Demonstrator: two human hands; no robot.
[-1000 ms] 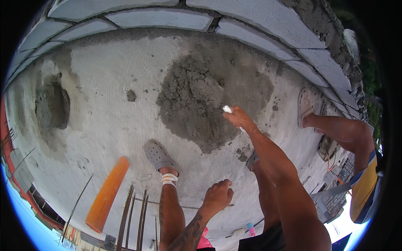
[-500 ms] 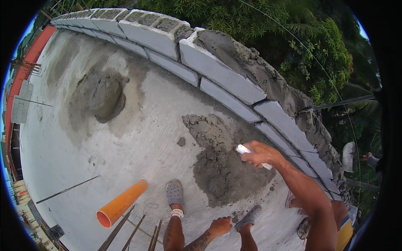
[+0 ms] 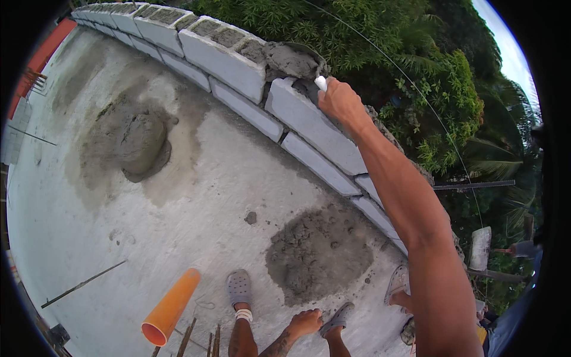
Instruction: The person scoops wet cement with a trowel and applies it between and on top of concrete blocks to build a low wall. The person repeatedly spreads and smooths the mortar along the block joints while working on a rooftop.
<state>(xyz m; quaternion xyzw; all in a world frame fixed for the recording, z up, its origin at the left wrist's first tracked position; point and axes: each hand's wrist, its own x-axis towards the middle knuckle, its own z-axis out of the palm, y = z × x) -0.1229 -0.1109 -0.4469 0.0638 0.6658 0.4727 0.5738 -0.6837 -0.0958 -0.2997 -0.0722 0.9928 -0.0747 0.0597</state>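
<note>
My right hand is closed around the white handle of a trowel, its arm stretched far forward. The trowel's blade is mostly hidden beneath a lump of wet grey mortar. It sits at the top of the curved-looking block wall, by the joint between two upper blocks. Low in front, near my feet, my left hand hangs with fingers curled; whatever they hold, if anything, is hidden. Beyond it, a patch of mortar is spread on the concrete floor.
A larger mortar heap lies left. An orange pipe, a thin rod and several upright bars are near my left foot. Another person's foot shows beside my right forearm. A bar juts beyond the wall, toward trees.
My right hand has swung up and forward from the floor patch to the wall top, carrying mortar on the trowel. The floor patch is smaller. My left hand stays low.
</note>
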